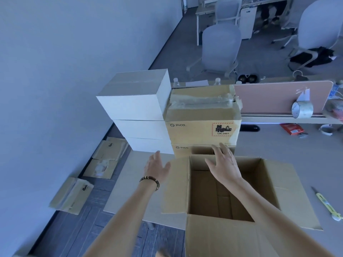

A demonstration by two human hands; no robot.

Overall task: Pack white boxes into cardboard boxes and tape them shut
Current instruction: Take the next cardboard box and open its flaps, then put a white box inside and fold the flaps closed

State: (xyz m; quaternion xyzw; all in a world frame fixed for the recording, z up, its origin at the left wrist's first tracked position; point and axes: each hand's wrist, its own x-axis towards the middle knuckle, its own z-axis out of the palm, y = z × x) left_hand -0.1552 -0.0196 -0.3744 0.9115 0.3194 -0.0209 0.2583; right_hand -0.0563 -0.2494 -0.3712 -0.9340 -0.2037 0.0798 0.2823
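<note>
An open cardboard box [232, 236] stands on the desk in front of me, flaps spread out and nothing inside. Behind it to the left rises a stack of three white boxes [133, 106]. To the right of the stack, a taped cardboard box [202, 117] sits on another cardboard box [185, 150]. My left hand [156, 168] hovers with straight fingers near the open box's left flap, just below the white stack. My right hand [223, 162] reaches over the open box's far edge with spread fingers. Neither hand holds anything.
A tape roll [301, 109] sits on the ledge of the pink divider [278, 96] at the right. A yellow utility knife [326, 204] lies on the desk right of the open box. Flattened cardboard boxes [72, 194] lie on the floor at left. Office chairs [220, 51] stand beyond.
</note>
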